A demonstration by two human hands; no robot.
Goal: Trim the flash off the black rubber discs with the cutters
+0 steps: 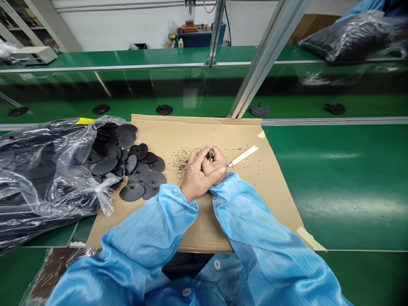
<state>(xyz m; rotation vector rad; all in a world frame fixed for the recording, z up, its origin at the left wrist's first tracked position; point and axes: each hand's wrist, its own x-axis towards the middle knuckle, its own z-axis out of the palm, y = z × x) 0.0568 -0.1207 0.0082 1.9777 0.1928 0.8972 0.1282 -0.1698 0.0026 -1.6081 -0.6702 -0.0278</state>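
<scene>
Fingers on tool btwn blk discs & knife.

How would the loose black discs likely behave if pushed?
The black discs would probably slide over one another, since they overlap loosely. Those spread on the cardboard seem unlikely to roll, lying nearly flat. Their thinness suggests fairly light pieces.

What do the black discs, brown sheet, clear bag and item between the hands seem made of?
Black discs: probably moulded plastic, satin, with small raised stubs. Brown sheet: cardboard, matte, faintly creased. Clear bag: plastic film, glossy, crinkled and see-through. Held item: perhaps partly metal, from its bright glint, but mostly hidden.
</scene>
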